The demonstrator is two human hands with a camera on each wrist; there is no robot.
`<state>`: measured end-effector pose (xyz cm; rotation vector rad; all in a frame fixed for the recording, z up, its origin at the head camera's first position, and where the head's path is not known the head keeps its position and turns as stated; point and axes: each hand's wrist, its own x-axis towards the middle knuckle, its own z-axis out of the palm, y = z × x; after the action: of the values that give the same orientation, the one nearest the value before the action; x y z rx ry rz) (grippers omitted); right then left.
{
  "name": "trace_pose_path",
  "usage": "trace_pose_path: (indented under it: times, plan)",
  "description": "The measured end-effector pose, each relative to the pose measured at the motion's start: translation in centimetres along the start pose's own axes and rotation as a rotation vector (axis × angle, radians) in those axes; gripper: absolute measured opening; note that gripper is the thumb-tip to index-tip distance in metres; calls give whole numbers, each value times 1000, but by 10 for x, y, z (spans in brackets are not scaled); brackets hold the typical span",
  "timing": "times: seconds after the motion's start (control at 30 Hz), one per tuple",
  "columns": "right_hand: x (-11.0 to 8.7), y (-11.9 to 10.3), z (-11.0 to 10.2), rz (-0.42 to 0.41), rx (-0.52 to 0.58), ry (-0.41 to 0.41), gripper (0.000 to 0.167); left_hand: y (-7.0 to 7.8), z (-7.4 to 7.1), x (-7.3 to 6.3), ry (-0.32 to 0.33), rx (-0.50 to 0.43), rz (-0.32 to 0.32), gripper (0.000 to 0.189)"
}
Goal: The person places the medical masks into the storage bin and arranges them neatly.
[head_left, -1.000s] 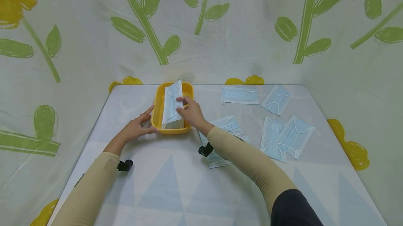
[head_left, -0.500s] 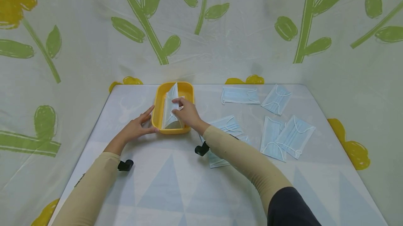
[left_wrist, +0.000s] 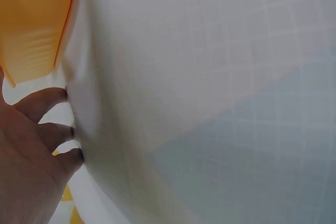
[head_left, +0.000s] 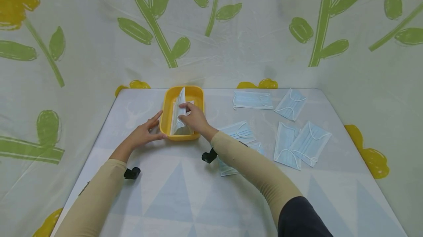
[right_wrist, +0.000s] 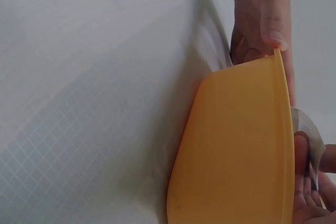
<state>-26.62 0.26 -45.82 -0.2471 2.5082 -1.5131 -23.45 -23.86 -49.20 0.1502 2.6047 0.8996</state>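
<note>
The right wrist view showed the rounded yellow plastic tray's [right_wrist: 231,150] deep outer wall, mostly hidden overhead. Between thumb and fingers, the right hand [head_left: 197,118] pinched a pale-blue pleated face mask [head_left: 181,101] above the tray; the left hand [head_left: 141,134], fingers spread, touched its rim. The mask had turned narrower than a second earlier.

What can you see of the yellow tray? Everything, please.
The tray is yellow, apparently plastic, with rounded corners, sloping sides and a thin rim. It stands open side up at the far edge of the table. The left hand touches its left side, thumb at the near-left corner. The right hand pinches a mask inside it; whether that hand touches the tray, I can't tell.
</note>
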Motion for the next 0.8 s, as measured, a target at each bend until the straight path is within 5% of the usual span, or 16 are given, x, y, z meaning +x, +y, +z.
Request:
trace_pose_path:
  times: [0.8]
  plan:
    - [2, 0, 5, 7, -36, -132, 49, -1, 0, -1, 4, -11, 24, 107]
